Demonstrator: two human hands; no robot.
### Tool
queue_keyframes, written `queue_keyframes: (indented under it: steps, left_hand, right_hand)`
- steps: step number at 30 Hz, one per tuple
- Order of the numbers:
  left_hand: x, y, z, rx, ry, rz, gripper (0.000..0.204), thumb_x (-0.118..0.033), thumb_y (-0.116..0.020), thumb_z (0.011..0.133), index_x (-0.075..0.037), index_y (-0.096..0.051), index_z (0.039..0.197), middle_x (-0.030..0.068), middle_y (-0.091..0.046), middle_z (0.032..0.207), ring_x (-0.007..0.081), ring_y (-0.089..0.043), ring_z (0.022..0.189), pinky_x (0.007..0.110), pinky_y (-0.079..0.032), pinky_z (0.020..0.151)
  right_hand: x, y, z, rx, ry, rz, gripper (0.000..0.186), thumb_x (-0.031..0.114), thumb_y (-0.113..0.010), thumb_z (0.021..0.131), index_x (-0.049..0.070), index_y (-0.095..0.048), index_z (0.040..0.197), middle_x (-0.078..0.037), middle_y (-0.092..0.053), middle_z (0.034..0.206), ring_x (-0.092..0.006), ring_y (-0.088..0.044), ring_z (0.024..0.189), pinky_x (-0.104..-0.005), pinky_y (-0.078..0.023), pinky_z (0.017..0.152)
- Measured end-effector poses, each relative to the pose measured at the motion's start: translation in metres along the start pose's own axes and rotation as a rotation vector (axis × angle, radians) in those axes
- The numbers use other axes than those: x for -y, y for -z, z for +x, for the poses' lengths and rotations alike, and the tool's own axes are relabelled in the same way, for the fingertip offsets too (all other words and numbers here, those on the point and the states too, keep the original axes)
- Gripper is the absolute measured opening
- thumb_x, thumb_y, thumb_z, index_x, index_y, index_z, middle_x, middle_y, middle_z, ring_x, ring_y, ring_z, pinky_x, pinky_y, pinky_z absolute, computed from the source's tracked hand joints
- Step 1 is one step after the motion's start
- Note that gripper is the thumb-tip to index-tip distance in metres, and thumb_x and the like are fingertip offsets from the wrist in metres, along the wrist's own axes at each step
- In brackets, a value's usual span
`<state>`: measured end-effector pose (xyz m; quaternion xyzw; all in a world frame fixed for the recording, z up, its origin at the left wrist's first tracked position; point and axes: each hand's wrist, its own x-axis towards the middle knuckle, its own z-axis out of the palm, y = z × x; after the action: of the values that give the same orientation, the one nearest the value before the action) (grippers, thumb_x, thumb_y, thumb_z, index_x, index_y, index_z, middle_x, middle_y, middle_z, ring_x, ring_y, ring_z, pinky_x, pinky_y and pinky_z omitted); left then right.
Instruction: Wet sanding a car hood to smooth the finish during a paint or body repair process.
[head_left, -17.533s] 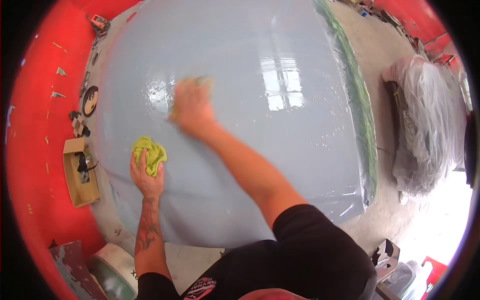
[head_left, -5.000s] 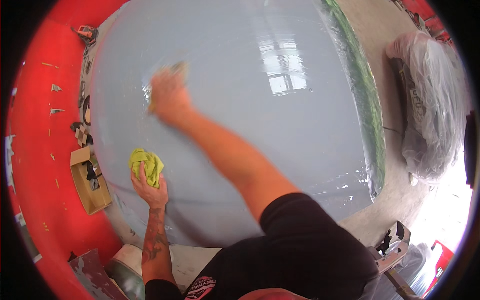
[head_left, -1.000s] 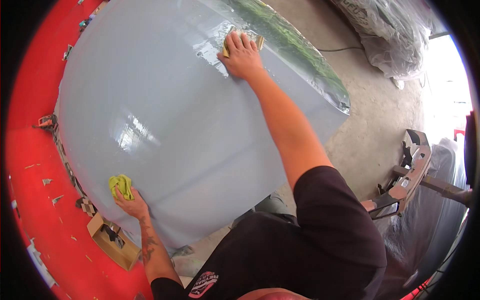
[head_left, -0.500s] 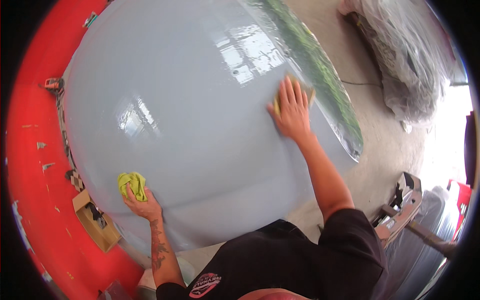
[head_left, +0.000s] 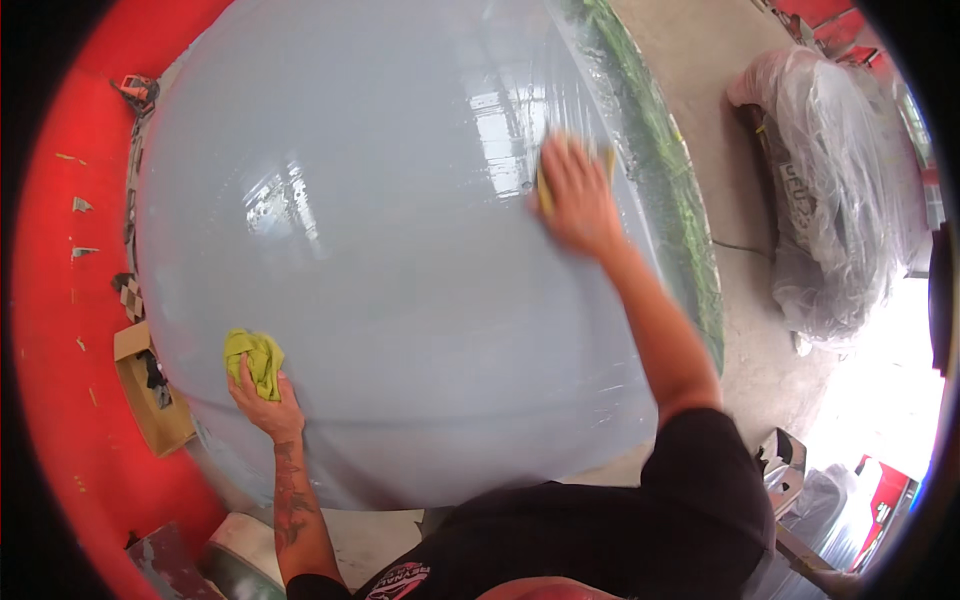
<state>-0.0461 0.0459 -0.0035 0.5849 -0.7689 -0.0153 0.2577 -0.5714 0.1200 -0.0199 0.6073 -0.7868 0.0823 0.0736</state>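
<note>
**Right hand spread over a yellow-edged pad beside the green strip**

The pad lies directly beneath the right hand's fingers, on the broad grey panel, toward its right side. That grip is laid over the pad from above, grasping it with the fingers extended rather than curled. Yellow edges show on both sides of the fingers, so its long axis seems to run across them, though most of it is covered. The green strip runs along the panel's right border, just to the right of the pad; the right hand is much the nearer to it.

The left hand is well apart, near the panel's lower left, its grip closed around a crumpled yellow-green cloth.

Counted: two hands, one pad, one cloth, one panel, one green strip. Around them are one open cardboard box at left and one plastic-wrapped bulk at right.
</note>
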Motion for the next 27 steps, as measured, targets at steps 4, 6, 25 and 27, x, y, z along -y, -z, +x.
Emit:
queue_keyframes:
  steps: [4, 6, 25, 27]
  left_hand:
    - [-0.006, 0.000, 0.002, -0.007, 0.026, 0.005, 0.065, -0.018, -0.068, 0.079, -0.011, -0.047, 0.141, 0.0235, -0.042, 0.138, 0.0433, -0.042, 0.128, 0.053, -0.037, 0.105]
    - [-0.008, -0.001, 0.003, -0.012, 0.021, -0.003, 0.065, -0.018, -0.068, 0.079, -0.011, -0.047, 0.140, 0.0235, -0.042, 0.138, 0.0434, -0.042, 0.128, 0.053, -0.037, 0.106]
    - [-0.009, 0.005, 0.002, -0.014, -0.022, 0.014, 0.064, -0.018, -0.068, 0.078, -0.010, -0.049, 0.139, 0.0243, -0.042, 0.139, 0.0439, -0.042, 0.128, 0.053, -0.035, 0.106]
    - [-0.011, 0.001, 0.003, -0.014, -0.006, -0.015, 0.064, -0.018, -0.068, 0.078, -0.011, -0.049, 0.139, 0.0240, -0.042, 0.139, 0.0439, -0.042, 0.128, 0.053, -0.035, 0.106]
  right_hand:
    - [0.065, 0.066, -0.189, 0.354, 0.033, 0.107, 0.080, 0.055, -0.059, 0.086, 0.003, -0.042, 0.144, -0.015, -0.034, 0.155, -0.0373, -0.027, 0.144, -0.0553, -0.025, 0.114]
    - [0.079, 0.086, -0.245, 0.497, 0.027, 0.149, 0.080, 0.056, -0.060, 0.086, 0.005, -0.042, 0.145, -0.014, -0.034, 0.155, -0.0366, -0.028, 0.144, -0.0546, -0.024, 0.115]
    - [0.084, 0.022, -0.030, 0.102, 0.148, 0.049, 0.076, 0.053, -0.052, 0.092, 0.003, -0.035, 0.147, -0.016, -0.034, 0.153, -0.0362, -0.027, 0.143, -0.0507, -0.021, 0.117]
    - [0.118, 0.052, -0.129, 0.276, 0.241, 0.086, 0.078, 0.060, -0.055, 0.088, 0.004, -0.044, 0.143, -0.016, -0.037, 0.152, -0.0370, -0.031, 0.141, -0.0525, -0.024, 0.115]
